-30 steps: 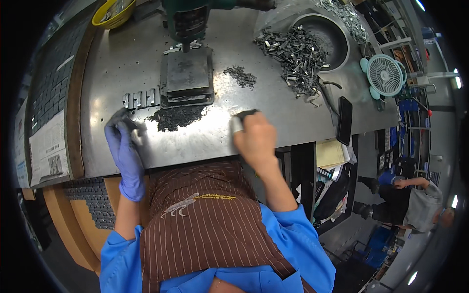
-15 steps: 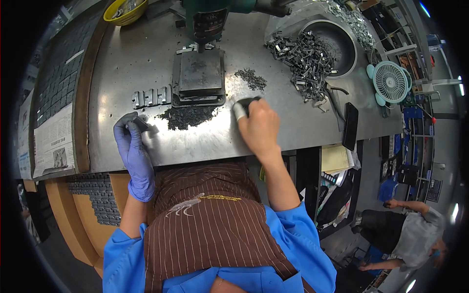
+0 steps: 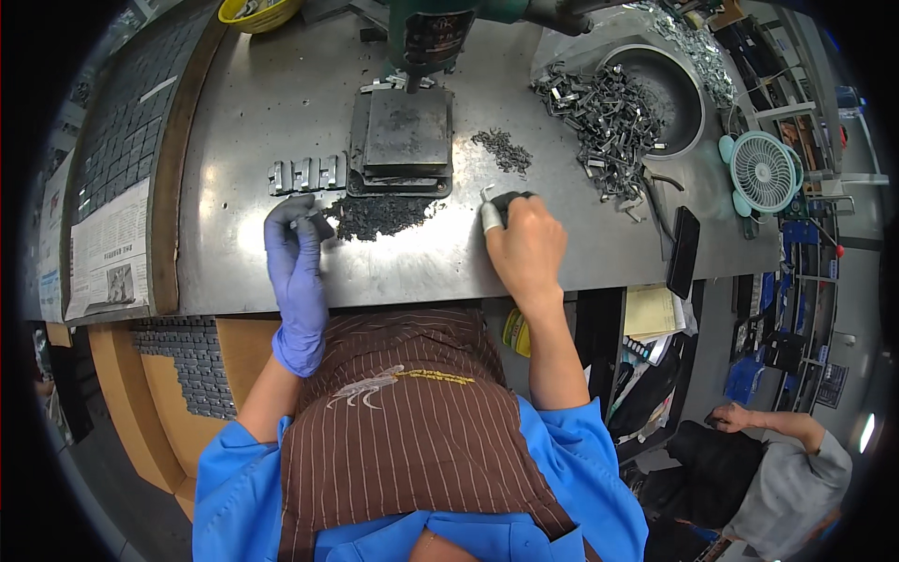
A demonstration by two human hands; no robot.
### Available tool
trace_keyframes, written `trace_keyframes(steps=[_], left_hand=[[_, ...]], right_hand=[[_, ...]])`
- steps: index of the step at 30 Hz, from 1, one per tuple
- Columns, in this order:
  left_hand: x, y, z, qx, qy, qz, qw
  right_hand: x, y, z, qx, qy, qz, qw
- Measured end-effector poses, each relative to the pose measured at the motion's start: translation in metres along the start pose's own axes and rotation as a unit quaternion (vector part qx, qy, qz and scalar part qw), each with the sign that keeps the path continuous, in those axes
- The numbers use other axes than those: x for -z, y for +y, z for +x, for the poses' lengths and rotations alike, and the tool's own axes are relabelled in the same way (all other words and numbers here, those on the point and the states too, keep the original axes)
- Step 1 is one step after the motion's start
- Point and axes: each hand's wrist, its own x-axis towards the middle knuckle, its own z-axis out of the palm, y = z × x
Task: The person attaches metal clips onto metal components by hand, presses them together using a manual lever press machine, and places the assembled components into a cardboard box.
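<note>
My left hand (image 3: 296,272), in a purple glove with darkened fingertips, pinches a small dark block-shaped part (image 3: 321,225) just left of the heap of black bits (image 3: 379,218). On the right, my right hand (image 3: 527,248) wears a white cover on the thumb and a black one on a finger. A small bright bent metal piece (image 3: 487,192) sticks up from its pinched fingertips. Between and beyond the hands stands a metal block (image 3: 407,131) on a base plate, beneath a green press (image 3: 433,42). Several metal parts (image 3: 307,174) lie in a row left of the base.
A pile of small metal clips (image 3: 599,122) spills from a dark round bowl (image 3: 688,112). Small dark pieces (image 3: 503,150) lie right of the press. Pliers (image 3: 660,206), a phone (image 3: 685,253) and a fan (image 3: 765,172) sit farther right. A wood-edged tray (image 3: 122,140) borders the left.
My left hand has come closer to the black heap with the dark part. A bright metal piece now shows at my right fingertips. The whole view has shifted slightly, and a person behind has moved.
</note>
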Motion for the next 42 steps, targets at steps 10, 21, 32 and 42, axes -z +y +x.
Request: trace_keyframes(steps=[10,21,32,42], left_hand=[[-0.006,0.006,-0.001,0.005,0.021,-0.07,0.997],[-0.017,0.013,0.001,-0.026,-0.014,-0.088,0.996],[-0.017,0.023,0.007,0.012,-0.097,-0.035,0.995],[-0.02,0.026,0.01,0.041,-0.163,0.015,0.986]], right_hand=[[0.017,0.007,-0.012,0.001,-0.035,-0.005,0.999],[0.002,-0.018,-0.009,0.026,-0.011,0.042,0.999],[0.001,-0.026,0.002,0.042,-0.051,0.119,0.991],[-0.009,-0.022,0.009,0.062,-0.112,0.191,0.973]])
